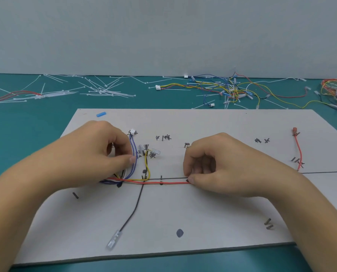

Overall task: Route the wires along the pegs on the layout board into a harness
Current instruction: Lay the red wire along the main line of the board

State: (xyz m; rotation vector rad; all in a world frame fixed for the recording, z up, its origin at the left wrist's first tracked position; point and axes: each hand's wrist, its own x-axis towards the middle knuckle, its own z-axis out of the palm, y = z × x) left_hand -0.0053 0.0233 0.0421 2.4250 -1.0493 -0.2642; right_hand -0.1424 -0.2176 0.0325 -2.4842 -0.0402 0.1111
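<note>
So, the right hand (218,163) is pinching the red wire (167,182) between thumb and fingertips near the middle of the layout board (203,213). The wire runs flat past a peg (161,177) toward the board's left part. There the left hand (97,152) has its fingers curled round the blue-purple wires (133,154), thumb pressed on them. A yellow wire (148,169) loops just beside those. A black wire (133,211) trails toward the board's near edge and ends in a clear terminal (113,240). Past the board's far edge lie white cable ties (101,89) and loose wires (228,89).
</note>
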